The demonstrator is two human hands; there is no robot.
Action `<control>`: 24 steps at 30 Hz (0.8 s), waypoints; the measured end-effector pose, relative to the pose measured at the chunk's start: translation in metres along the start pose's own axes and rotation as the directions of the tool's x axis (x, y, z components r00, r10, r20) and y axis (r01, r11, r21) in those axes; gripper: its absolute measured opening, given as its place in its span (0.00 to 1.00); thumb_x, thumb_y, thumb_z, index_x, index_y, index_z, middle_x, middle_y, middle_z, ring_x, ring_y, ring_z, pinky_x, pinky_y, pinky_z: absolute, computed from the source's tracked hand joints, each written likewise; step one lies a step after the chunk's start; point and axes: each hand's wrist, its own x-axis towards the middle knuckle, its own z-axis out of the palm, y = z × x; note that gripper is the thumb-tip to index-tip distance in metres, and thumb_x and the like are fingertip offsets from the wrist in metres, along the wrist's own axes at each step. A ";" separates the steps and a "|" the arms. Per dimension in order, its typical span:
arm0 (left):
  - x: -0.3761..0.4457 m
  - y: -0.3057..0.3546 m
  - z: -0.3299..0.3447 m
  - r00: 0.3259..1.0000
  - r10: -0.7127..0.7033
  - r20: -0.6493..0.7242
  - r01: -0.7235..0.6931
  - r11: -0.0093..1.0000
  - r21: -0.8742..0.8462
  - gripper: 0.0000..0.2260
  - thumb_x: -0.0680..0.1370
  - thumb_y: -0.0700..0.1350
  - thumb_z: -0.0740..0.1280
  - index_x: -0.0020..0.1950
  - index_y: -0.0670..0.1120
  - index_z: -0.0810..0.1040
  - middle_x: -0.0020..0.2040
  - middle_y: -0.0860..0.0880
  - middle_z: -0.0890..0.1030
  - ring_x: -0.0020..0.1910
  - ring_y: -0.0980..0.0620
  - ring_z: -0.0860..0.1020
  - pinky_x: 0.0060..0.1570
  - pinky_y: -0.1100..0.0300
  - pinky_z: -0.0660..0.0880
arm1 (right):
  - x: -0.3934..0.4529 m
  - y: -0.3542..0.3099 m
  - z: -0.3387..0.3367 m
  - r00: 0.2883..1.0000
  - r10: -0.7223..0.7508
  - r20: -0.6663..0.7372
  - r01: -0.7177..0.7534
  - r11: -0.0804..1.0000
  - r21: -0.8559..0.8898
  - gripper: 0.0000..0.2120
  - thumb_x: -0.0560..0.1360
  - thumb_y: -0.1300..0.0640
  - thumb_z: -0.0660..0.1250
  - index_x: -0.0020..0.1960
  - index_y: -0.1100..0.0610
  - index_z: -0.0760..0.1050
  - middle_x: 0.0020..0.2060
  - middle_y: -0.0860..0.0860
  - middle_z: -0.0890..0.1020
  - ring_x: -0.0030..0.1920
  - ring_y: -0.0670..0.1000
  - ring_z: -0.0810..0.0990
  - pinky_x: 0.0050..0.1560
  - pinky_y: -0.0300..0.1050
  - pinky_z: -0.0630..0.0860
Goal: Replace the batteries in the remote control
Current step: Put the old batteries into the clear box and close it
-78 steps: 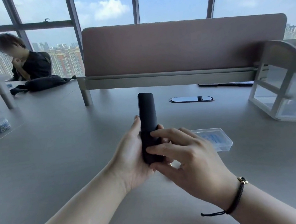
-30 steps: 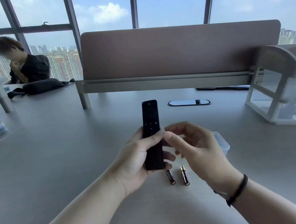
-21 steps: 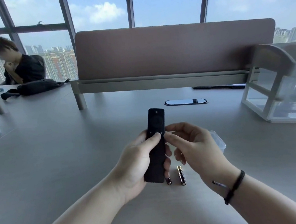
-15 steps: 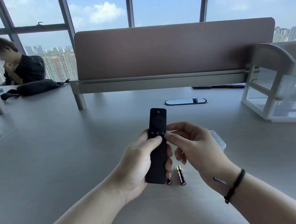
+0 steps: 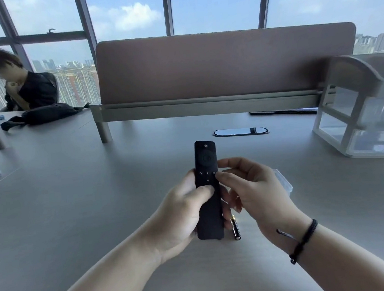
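In the head view, the left hand (image 5: 183,213) holds the remote (image 5: 208,190) above the table (image 5: 74,203), buttons facing up toward the camera, with the thumb lying across the front and the other fingers wrapped behind. The right hand (image 5: 253,188) is half curled and carries nothing that I can see; its thumb tip touches the right edge of the remote near the small buttons, and the other fingers are loose behind it. One battery (image 5: 235,228) lies on the table just beside the lower end of the remote; a second one, if it is there, is hidden behind the remote or the fingers, so I cannot tell. A clear box (image 5: 283,181) is mostly covered by the right hand. The back of the remote is not visible, so I cannot say if the cover is on or off. In my judgement the main risk is confusion: the battery on the table can be an old one, and it may be put back by mistake. It is round and can roll when a wrist touches it. Also the remote is held with one hand only, so a strong push from the right thumb can make it slip down on the battery.
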 end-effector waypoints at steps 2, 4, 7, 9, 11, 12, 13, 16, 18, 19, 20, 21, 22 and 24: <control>0.000 -0.001 -0.001 1.000 -0.002 0.007 0.002 1.000 0.007 0.09 0.79 0.38 0.59 0.58 0.38 0.72 0.43 0.39 0.79 0.35 0.42 0.77 0.37 0.49 0.77 | 0.001 0.000 0.000 1.000 0.004 -0.012 -0.004 1.000 -0.022 0.04 0.76 0.62 0.68 0.49 0.58 0.82 0.23 0.52 0.75 0.22 0.50 0.69 0.24 0.40 0.65; 0.000 -0.001 0.000 1.000 -0.004 0.001 0.004 1.000 -0.005 0.09 0.80 0.37 0.58 0.58 0.39 0.72 0.43 0.39 0.79 0.35 0.41 0.77 0.36 0.49 0.77 | 0.002 0.000 0.000 1.000 0.002 -0.019 -0.003 0.999 -0.036 0.04 0.76 0.61 0.68 0.49 0.57 0.82 0.23 0.51 0.75 0.22 0.49 0.69 0.25 0.41 0.65; 0.001 0.000 -0.001 1.000 -0.006 -0.021 0.006 0.999 -0.035 0.10 0.82 0.37 0.55 0.60 0.39 0.72 0.41 0.37 0.78 0.32 0.41 0.76 0.32 0.50 0.76 | 0.000 -0.001 0.001 1.000 -0.004 -0.001 0.004 1.000 -0.025 0.04 0.77 0.62 0.68 0.49 0.58 0.82 0.23 0.51 0.75 0.22 0.48 0.68 0.24 0.39 0.64; 0.001 0.000 -0.001 1.000 -0.010 -0.028 0.008 0.999 -0.048 0.09 0.83 0.38 0.55 0.60 0.39 0.72 0.39 0.37 0.77 0.31 0.42 0.75 0.32 0.51 0.75 | -0.002 -0.002 0.001 1.000 -0.010 0.017 0.010 1.000 -0.018 0.04 0.77 0.62 0.68 0.49 0.58 0.82 0.24 0.52 0.77 0.22 0.48 0.69 0.24 0.38 0.65; 0.002 0.000 -0.002 0.999 -0.013 -0.044 0.011 0.999 -0.044 0.09 0.83 0.39 0.55 0.58 0.40 0.72 0.38 0.38 0.76 0.30 0.43 0.74 0.31 0.52 0.74 | -0.003 -0.002 0.001 1.000 -0.015 0.027 0.016 0.999 -0.036 0.04 0.77 0.62 0.68 0.49 0.58 0.82 0.24 0.52 0.78 0.22 0.48 0.70 0.24 0.37 0.66; 0.002 -0.001 -0.002 0.999 -0.014 -0.051 0.012 0.999 -0.037 0.08 0.83 0.39 0.55 0.58 0.40 0.72 0.38 0.39 0.76 0.30 0.44 0.73 0.31 0.53 0.73 | -0.003 -0.002 0.001 0.999 -0.017 0.028 0.018 0.999 -0.043 0.04 0.77 0.62 0.69 0.49 0.57 0.82 0.25 0.52 0.79 0.22 0.48 0.70 0.24 0.37 0.67; 0.002 -0.001 -0.002 0.998 -0.013 -0.055 0.012 1.000 -0.029 0.08 0.83 0.39 0.55 0.58 0.40 0.71 0.38 0.39 0.75 0.30 0.44 0.73 0.30 0.54 0.73 | -0.003 -0.002 0.001 0.999 -0.017 0.027 0.019 0.999 -0.043 0.04 0.77 0.62 0.69 0.49 0.57 0.82 0.25 0.52 0.79 0.23 0.48 0.71 0.24 0.37 0.67; 0.002 -0.001 -0.002 0.998 -0.008 -0.062 0.007 1.000 -0.013 0.09 0.83 0.39 0.55 0.59 0.39 0.71 0.38 0.38 0.75 0.30 0.44 0.73 0.30 0.54 0.72 | -0.003 -0.003 0.001 0.999 -0.019 0.031 0.020 0.999 -0.035 0.04 0.77 0.62 0.69 0.49 0.57 0.82 0.25 0.52 0.80 0.23 0.48 0.71 0.24 0.36 0.67; 0.001 0.000 -0.002 0.997 -0.024 -0.068 0.022 0.999 -0.032 0.09 0.83 0.41 0.56 0.59 0.41 0.72 0.38 0.38 0.75 0.31 0.44 0.73 0.31 0.54 0.72 | -0.004 -0.004 0.001 0.999 -0.025 0.041 0.026 0.999 -0.030 0.04 0.77 0.63 0.69 0.49 0.57 0.82 0.25 0.52 0.80 0.23 0.48 0.71 0.24 0.36 0.68; 0.001 0.001 -0.002 0.997 -0.036 -0.068 0.032 0.998 -0.051 0.10 0.82 0.42 0.56 0.58 0.42 0.74 0.38 0.38 0.75 0.31 0.44 0.73 0.31 0.54 0.72 | -0.004 -0.004 0.001 0.999 -0.027 0.047 0.029 0.999 -0.029 0.04 0.77 0.63 0.68 0.48 0.57 0.82 0.25 0.52 0.80 0.23 0.48 0.71 0.24 0.36 0.68; 0.001 0.002 -0.001 0.996 -0.048 -0.071 0.043 0.996 -0.073 0.10 0.82 0.44 0.57 0.57 0.43 0.75 0.38 0.38 0.75 0.30 0.44 0.73 0.31 0.54 0.72 | -0.004 -0.005 0.002 0.998 -0.028 0.054 0.030 0.999 -0.032 0.04 0.77 0.64 0.68 0.48 0.57 0.82 0.25 0.52 0.80 0.23 0.48 0.71 0.24 0.36 0.68; 0.001 0.003 -0.001 0.995 -0.056 -0.079 0.049 0.995 -0.086 0.10 0.82 0.45 0.57 0.56 0.42 0.75 0.37 0.38 0.75 0.30 0.44 0.73 0.31 0.54 0.72 | -0.005 -0.005 0.002 0.998 -0.028 0.060 0.030 0.999 -0.037 0.04 0.77 0.64 0.68 0.48 0.57 0.81 0.25 0.51 0.80 0.23 0.48 0.71 0.24 0.36 0.68; 0.001 0.003 -0.001 0.994 -0.054 -0.090 0.047 0.996 -0.082 0.10 0.82 0.46 0.57 0.56 0.42 0.75 0.37 0.38 0.74 0.29 0.44 0.72 0.30 0.54 0.72 | -0.005 -0.004 0.002 0.998 -0.029 0.063 0.032 0.999 -0.044 0.04 0.76 0.63 0.68 0.48 0.57 0.81 0.26 0.51 0.81 0.23 0.48 0.71 0.25 0.36 0.68; 0.002 0.001 -0.002 0.993 -0.024 -0.116 0.020 0.999 -0.036 0.10 0.83 0.45 0.57 0.55 0.43 0.76 0.34 0.39 0.74 0.27 0.45 0.71 0.29 0.56 0.70 | -0.006 -0.003 0.003 0.998 -0.033 0.059 0.036 0.997 -0.062 0.04 0.76 0.63 0.69 0.48 0.56 0.82 0.30 0.52 0.84 0.24 0.49 0.71 0.25 0.37 0.68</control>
